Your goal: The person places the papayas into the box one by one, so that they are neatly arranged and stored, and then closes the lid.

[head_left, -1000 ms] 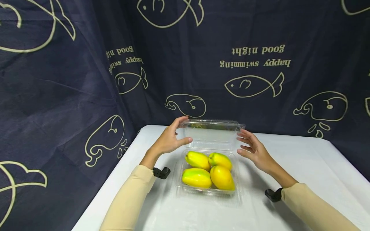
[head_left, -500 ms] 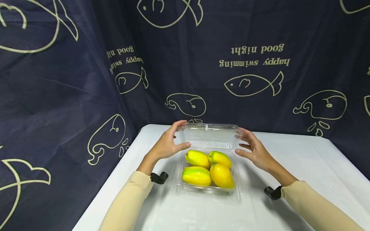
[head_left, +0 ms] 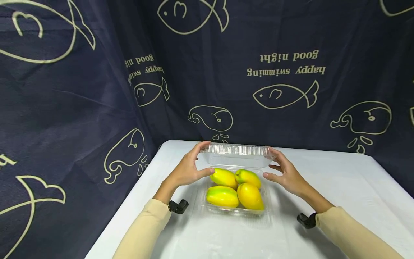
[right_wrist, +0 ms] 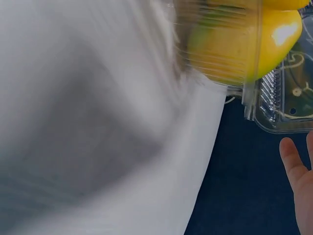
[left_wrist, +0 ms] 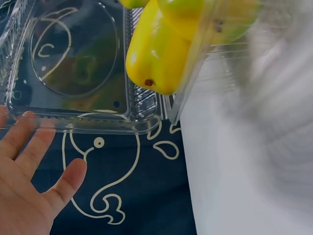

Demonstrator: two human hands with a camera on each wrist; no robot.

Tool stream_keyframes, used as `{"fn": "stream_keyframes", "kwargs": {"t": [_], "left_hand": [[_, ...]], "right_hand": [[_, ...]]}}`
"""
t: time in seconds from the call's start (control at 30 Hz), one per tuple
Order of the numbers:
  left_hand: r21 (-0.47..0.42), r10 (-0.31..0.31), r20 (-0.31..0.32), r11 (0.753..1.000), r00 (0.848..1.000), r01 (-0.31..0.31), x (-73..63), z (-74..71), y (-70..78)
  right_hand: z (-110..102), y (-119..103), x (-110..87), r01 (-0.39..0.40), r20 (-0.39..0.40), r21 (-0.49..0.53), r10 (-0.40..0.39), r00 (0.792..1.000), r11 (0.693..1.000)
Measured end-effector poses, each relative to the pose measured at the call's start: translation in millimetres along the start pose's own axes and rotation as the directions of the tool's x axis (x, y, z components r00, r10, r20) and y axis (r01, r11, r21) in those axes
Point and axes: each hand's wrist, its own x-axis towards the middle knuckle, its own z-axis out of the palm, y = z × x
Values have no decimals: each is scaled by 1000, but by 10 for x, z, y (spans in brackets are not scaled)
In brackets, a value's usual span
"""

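Note:
A clear plastic clamshell box (head_left: 234, 211) stands on the table with several yellow-green mangoes (head_left: 222, 196) inside its base. Its hinged lid (head_left: 239, 150) is raised at the far side and leans toward the fruit. At the lid's left end is my left hand (head_left: 187, 168), fingers stretched along the edge and thumb held apart from it. My right hand (head_left: 289, 175) spreads at the right end, its fingers partly behind the lid and its thumb pointing inward. In the left wrist view, straight fingertips (left_wrist: 45, 125) meet the lid's rim.
A white cloth (head_left: 339, 187) covers the table. Dark blue fabric (head_left: 207, 72) printed with pale fish and whales hangs behind it and along the left. Each wrist wears a black camera band.
The lid has tipped forward and down over the far side of the mangoes. Both hands have come down slightly with it, while the base and fruit stay put on the table.

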Motion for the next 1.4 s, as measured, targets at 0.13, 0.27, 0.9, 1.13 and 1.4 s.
{"fn": "stream_keyframes", "kwargs": {"t": [0.13, 0.27, 0.9, 1.13, 1.4], "left_hand": [[3, 7, 2, 1000, 1000, -7, -63, 41, 22], [14, -1, 9, 1000, 1000, 1, -140, 59, 46], [86, -2, 78, 996, 997, -4, -553, 158, 92], [89, 5, 80, 996, 997, -12, -660, 210, 67], [120, 23, 78, 992, 997, -32, -751, 271, 22]], "right_hand": [[14, 20, -50, -5, -6, -6, 5, 1000, 1000], [45, 27, -96, -5, -2, -18, 5, 1000, 1000], [97, 95, -405, -15, 48, -112, 21, 999, 994], [126, 46, -507, 9, 72, -122, 0, 997, 992], [176, -18, -569, 53, 99, -124, -41, 994, 991]]}}
